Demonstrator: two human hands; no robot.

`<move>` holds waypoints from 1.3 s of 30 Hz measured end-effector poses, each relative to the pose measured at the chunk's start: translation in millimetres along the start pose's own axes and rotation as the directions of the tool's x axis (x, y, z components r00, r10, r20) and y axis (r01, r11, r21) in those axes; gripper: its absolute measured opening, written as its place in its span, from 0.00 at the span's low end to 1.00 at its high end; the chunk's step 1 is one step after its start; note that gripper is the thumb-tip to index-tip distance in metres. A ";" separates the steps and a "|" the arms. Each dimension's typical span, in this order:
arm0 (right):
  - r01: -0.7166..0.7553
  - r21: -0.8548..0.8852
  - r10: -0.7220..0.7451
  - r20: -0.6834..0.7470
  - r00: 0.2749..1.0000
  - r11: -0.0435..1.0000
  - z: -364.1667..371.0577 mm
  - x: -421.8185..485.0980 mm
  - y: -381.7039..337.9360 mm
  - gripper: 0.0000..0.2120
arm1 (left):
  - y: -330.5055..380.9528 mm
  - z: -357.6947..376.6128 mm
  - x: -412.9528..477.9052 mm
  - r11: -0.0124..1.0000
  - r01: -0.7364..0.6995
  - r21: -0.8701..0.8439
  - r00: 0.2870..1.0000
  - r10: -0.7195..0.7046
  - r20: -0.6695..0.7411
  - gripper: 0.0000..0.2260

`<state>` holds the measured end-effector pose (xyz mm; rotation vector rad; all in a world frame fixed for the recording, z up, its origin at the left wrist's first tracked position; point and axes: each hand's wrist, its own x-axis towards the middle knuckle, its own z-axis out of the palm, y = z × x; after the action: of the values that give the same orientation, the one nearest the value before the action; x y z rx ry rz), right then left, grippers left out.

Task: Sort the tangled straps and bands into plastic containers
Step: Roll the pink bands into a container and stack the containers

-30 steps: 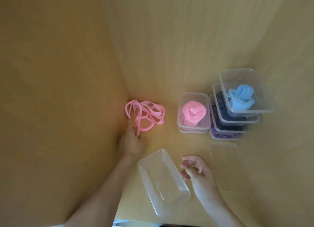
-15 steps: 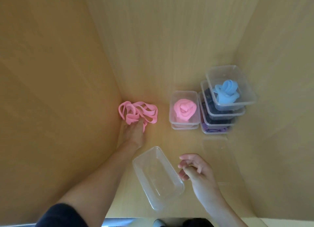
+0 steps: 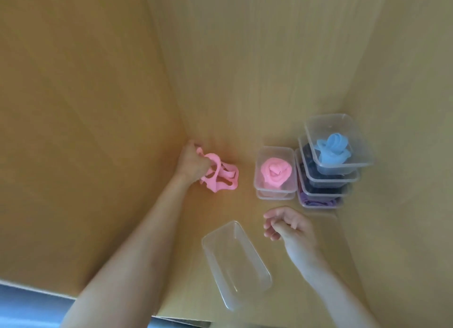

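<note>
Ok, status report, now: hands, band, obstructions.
Left hand shut on loose pink band. Right hand curled, holding nothing. Empty container sits between the arms. Nothing in the way.

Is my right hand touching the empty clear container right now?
Apart. The head view shows bare wooden surface between the right hand and the empty container's near rim; the curled fingers stop short of it.

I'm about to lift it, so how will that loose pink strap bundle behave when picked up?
Probably floppy: the pink strap bundle sags in loose loops from the left hand. Likely light, since a few fingers gather it. Loops may dangle and snag.
</note>
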<state>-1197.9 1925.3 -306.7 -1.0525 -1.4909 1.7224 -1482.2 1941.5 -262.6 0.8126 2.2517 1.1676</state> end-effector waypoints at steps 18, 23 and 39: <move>0.353 -0.331 -0.304 0.193 0.933 0.875 53.6 115.6 -164.5 0.11 | 177.8 -78.9 -51.7 0.834 -0.434 0.341 0.896 0.361 0.258 0.20; 0.428 -0.292 -0.392 0.175 0.903 0.856 58.8 123.4 -186.6 0.08 | 198.7 -85.0 -57.3 0.831 -0.475 0.288 0.873 0.404 0.273 0.17; 0.571 -0.106 -0.538 0.232 0.811 0.814 30.2 108.5 -228.8 0.11 | 194.8 -103.2 -54.4 0.889 -0.396 -0.232 0.882 0.438 0.175 0.13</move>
<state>-1287.5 2042.1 -98.4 -0.4475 -1.8681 1.3100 -1454.1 1936.2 -37.3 1.3256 1.7963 1.3763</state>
